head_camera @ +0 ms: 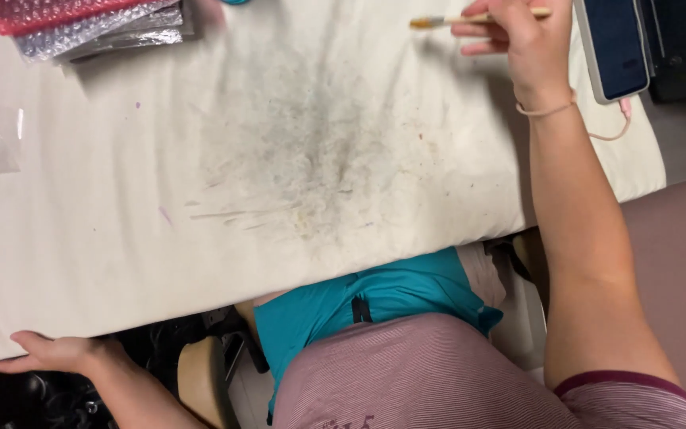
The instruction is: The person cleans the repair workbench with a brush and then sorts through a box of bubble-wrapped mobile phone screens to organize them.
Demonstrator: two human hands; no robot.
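Overhead, right hand (522,48) pinches thin wooden brush (470,19) above smudged cloth (200,199).

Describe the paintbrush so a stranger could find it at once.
Start at the stained white cloth covering the table, then go to its far edge. The right hand holds a paintbrush flat there: pale wooden handle, amber bristles pointing left, beside the dark phone.

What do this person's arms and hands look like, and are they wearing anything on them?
Both hands are bare, no gloves. The right hand has a thin pinkish band round the wrist. The right arm is bare up to a short striped sleeve with a maroon hem. The left hand shows no band or ring.
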